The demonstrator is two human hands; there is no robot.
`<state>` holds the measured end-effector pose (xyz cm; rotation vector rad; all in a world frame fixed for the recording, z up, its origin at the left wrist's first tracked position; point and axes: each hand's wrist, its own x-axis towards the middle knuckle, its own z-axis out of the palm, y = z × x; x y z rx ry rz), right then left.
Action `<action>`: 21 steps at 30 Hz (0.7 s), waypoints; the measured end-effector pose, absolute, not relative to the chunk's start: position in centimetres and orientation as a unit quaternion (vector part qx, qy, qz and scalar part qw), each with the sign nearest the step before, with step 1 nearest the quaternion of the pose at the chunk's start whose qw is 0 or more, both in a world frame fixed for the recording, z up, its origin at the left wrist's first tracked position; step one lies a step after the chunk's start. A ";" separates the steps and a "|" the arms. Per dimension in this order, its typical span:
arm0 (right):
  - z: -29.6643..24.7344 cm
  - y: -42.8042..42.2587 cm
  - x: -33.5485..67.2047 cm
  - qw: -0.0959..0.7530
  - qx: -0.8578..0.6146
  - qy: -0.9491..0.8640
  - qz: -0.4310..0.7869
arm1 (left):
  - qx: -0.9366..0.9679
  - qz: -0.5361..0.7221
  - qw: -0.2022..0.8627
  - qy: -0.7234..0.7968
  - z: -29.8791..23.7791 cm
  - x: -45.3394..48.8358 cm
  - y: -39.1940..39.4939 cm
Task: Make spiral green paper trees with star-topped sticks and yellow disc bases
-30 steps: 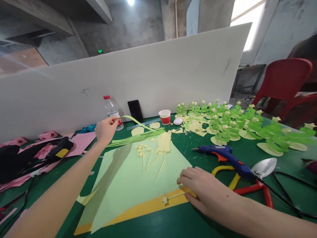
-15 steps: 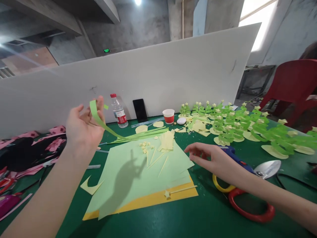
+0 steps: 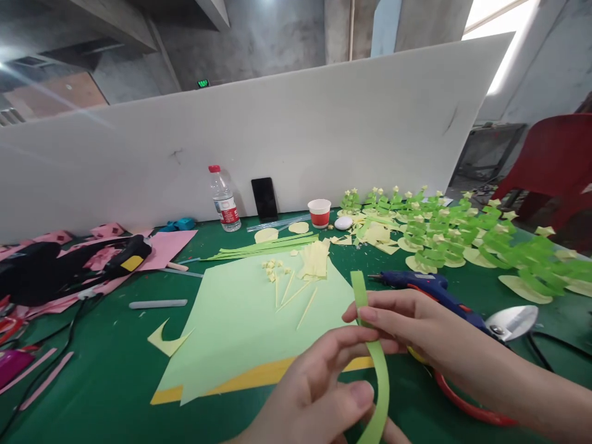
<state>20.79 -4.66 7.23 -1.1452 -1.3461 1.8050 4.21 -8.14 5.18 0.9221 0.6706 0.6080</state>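
A light green paper strip (image 3: 380,376) stands upright and bends as it hangs down between my hands, front right of the pale green sheets. My right hand (image 3: 407,317) pinches its upper part between thumb and fingers. Lower down, my left hand (image 3: 319,382) has its fingers curled round the strip, with the index finger against it; the lower end runs out of view. Behind my right hand lies a blue glue gun (image 3: 416,280). Large scissors (image 3: 476,413) with red and yellow handles are partly hidden under my right forearm.
Pale green paper sheets (image 3: 226,308) bear thin sticks (image 3: 306,308) and small folded stars (image 3: 272,268). More green strips (image 3: 259,248) lie behind. Finished paper plants (image 3: 481,228) crowd the right. A bottle (image 3: 225,200), phone (image 3: 264,198) and paper cup (image 3: 319,213) line the white board.
My left hand has come down and right from the raised position at the left, bringing the strip along. My right hand has taken hold of its upper part. The star on a stick is now hidden.
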 end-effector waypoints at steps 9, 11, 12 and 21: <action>6.4 -2.8 21.4 0.342 -0.400 -0.461 0.714 | 0.586 0.338 0.668 0.310 4.1 2.9 -6.6; 7.1 -2.7 21.9 0.365 -0.394 -0.463 0.705 | 0.698 0.364 0.426 0.446 3.9 1.0 -4.7; 7.6 -2.7 22.2 0.372 -0.388 -0.468 0.701 | 0.747 0.356 0.237 0.509 3.9 -0.2 -3.4; 10.8 -3.4 25.5 0.458 -0.395 -0.454 0.654 | 0.751 0.243 0.041 0.612 2.0 -5.7 3.8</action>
